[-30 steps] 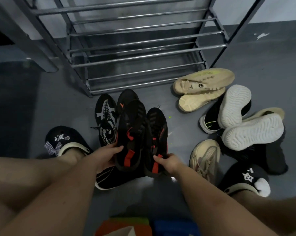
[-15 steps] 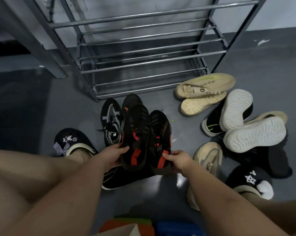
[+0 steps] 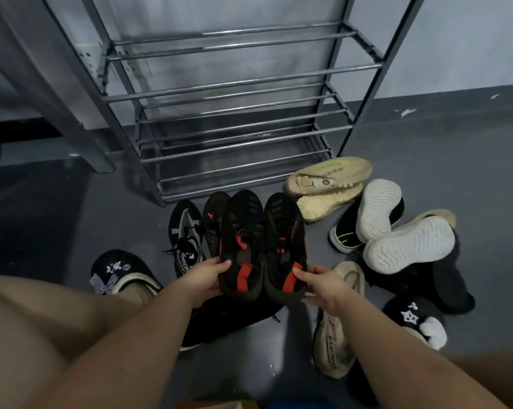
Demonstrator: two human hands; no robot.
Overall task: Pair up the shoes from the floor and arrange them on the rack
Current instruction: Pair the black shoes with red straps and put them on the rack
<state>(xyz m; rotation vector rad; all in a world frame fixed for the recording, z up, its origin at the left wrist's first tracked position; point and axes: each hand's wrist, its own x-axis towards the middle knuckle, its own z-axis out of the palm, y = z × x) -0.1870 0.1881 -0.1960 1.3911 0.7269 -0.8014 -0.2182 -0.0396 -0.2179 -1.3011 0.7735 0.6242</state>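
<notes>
Two black sneakers with red straps are held side by side above the floor, toes pointing at the rack. My left hand [image 3: 206,277] grips the heel of the left black-and-red sneaker [image 3: 241,231]. My right hand [image 3: 317,283] grips the heel of the right black-and-red sneaker [image 3: 283,234]. The grey metal shoe rack [image 3: 234,143] stands just beyond them, and the tiers in view hold nothing.
On the floor lie a black-and-white sneaker [image 3: 184,237], a black shoe with an orange mark [image 3: 215,214], a beige pair [image 3: 327,180] sole-up, white-soled shoes [image 3: 408,243] and a beige sneaker [image 3: 335,343]. My feet wear black clogs [image 3: 116,270]. A grey post [image 3: 57,93] stands left.
Both hands have lifted the black-and-red pair up off the floor and a little toward the rack. My view has tilted up, showing more of the rack.
</notes>
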